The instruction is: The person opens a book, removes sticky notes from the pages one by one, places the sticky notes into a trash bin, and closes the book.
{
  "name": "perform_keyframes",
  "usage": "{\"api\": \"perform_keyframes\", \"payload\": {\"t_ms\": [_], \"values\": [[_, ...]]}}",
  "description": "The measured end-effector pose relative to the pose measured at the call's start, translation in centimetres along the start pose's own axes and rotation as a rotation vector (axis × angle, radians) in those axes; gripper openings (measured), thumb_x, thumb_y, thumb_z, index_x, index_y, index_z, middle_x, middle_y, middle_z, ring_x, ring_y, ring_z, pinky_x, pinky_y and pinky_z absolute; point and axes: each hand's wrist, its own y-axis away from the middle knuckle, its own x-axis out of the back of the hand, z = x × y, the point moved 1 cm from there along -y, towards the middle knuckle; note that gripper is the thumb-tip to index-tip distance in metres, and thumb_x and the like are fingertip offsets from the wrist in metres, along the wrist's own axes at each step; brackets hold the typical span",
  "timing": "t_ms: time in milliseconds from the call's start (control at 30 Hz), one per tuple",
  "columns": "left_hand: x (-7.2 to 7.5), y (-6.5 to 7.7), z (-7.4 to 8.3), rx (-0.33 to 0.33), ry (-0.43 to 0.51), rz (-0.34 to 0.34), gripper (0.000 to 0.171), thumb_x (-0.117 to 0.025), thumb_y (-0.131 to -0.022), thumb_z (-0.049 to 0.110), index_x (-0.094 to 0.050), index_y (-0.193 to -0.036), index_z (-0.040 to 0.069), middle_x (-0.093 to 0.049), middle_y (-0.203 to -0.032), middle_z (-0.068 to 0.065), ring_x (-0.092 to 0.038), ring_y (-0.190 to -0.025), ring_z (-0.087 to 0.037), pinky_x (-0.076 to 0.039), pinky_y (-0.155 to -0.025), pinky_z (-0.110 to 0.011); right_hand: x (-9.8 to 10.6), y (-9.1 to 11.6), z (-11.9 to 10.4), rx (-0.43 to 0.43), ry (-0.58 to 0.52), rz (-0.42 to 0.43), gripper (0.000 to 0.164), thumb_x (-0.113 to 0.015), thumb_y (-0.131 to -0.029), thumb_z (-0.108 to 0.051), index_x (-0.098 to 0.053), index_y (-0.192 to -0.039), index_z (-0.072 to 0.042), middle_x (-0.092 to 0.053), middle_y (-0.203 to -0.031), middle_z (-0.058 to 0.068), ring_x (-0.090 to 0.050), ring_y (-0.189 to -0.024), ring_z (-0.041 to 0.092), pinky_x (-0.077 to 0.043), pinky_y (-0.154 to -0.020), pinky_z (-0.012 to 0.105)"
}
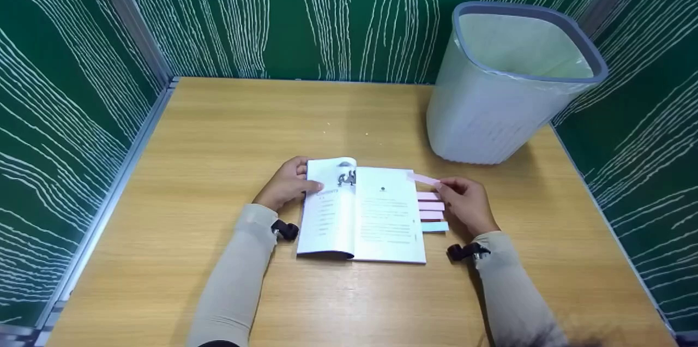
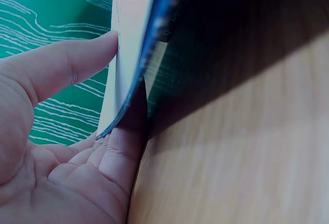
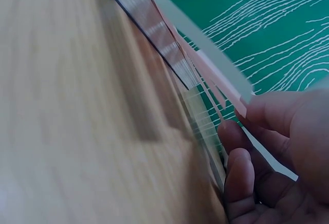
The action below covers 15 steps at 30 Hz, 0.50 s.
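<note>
An open book lies on the table, text on both pages and a small dark picture at the top of the left one. My left hand grips its left side; in the left wrist view the thumb presses the page and the fingers reach under the cover. Between thumb and forefinger, my right hand pinches the free end of a pink sticky tab at the right page's upper edge. Below it, several more pink tabs and a blue tab stick out from the book's right side.
A pale waste bin with a grey rim and a liner stands at the table's back right. Green panels with white wavy lines enclose the back and sides. Tiny white specks dot the wooden table behind the book.
</note>
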Motion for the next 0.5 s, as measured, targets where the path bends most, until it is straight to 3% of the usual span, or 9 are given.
{"api": "perform_keyframes", "payload": {"t_ms": [300,500], "values": [[-0.03,0.13,0.08,0.007,0.004,-0.004,0.063,-0.081,-0.082,-0.004,-0.051,-0.137,0.006,-0.071,-0.123,-0.015,-0.073,-0.101,-0.026,-0.061,-0.079,-0.031,0.10,0.24,-0.41,-0.018,-0.012,-0.003,0.026,-0.068,-0.101,-0.034,-0.073,-0.116,-0.013,-0.068,-0.104,0.009,-0.061,-0.087,0.018,-0.055,-0.063,0.025],[-0.06,0.34,0.14,0.001,0.066,-0.024,0.066,-0.077,-0.083,-0.009,-0.048,-0.140,0.005,-0.069,-0.126,-0.017,-0.073,-0.101,-0.027,-0.061,-0.076,-0.030,0.06,0.28,-0.42,-0.002,-0.043,-0.001,0.030,-0.070,-0.099,-0.035,-0.074,-0.114,-0.008,-0.070,-0.099,0.010,-0.062,-0.080,0.014,-0.054,-0.059,0.023]]}}
